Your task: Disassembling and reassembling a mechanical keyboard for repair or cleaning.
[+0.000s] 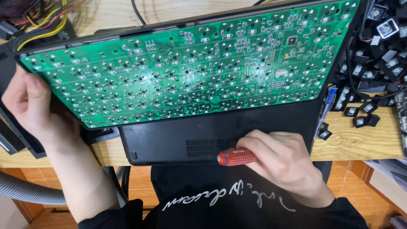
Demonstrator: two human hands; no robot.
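Keycaps (373, 63) already heaped at the table's right edge, the left hand (29, 106) clamps the bared green circuit board (186, 63) tilted over the table while the right hand (284, 163) fists the red screwdriver (235, 157), reassembly untouched.

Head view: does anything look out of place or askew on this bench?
The green keyboard circuit board lies solder side up, skewed across a black laptop base. Loose black keycaps are heaped at the right. The left hand grips the board's edge; the right hand holds a red-handled screwdriver.
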